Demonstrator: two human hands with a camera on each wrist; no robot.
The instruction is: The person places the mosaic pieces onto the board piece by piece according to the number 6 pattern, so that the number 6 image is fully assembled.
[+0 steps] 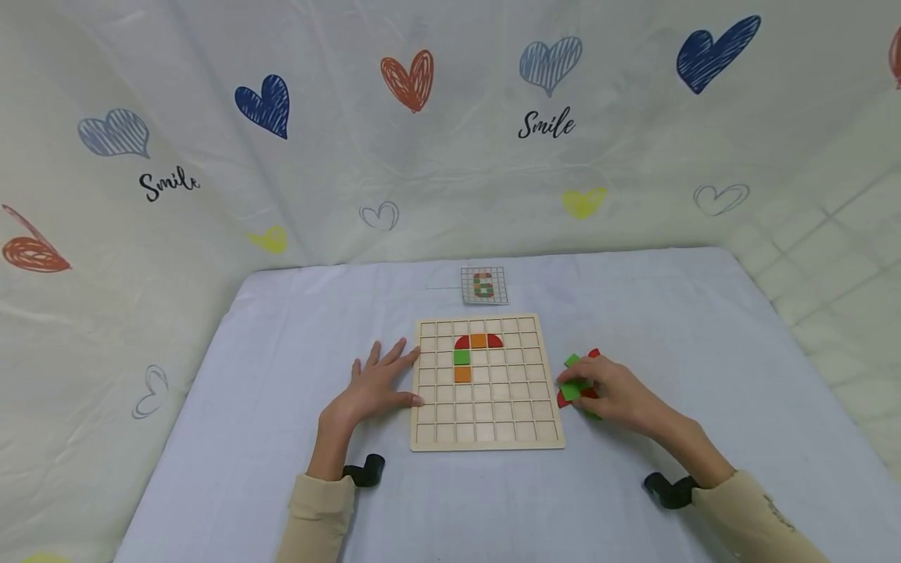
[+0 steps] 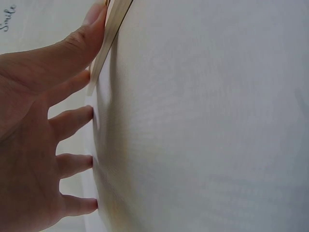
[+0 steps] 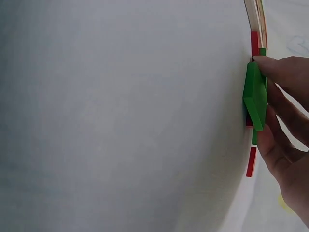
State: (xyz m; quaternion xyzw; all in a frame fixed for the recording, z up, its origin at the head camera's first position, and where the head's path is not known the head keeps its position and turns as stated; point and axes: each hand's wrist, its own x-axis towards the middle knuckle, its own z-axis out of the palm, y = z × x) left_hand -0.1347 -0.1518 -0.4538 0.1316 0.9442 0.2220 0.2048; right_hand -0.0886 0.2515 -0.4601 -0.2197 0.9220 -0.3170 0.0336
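Note:
A wooden grid board (image 1: 486,428) lies on the white cloth, with red quarter-round, orange and green tiles in its upper left-middle squares. My left hand (image 1: 375,389) is spread flat beside it, thumb and index fingertip touching its left edge; the left wrist view shows the thumb (image 2: 89,36) against the board's side (image 2: 108,43). Right of the board my right hand (image 1: 615,395) is over a small pile of red and green tiles. A tilted green tile (image 3: 255,94) sits pinched between the fingertips and thumb. Part of the pile is hidden under that hand.
A small pattern card (image 1: 484,286) lies just beyond the board's far edge, printed with a colored figure on a grid. A red tile (image 3: 251,162) lies at the edge of the pile. Behind the table hangs a white curtain (image 1: 457,164) with hearts.

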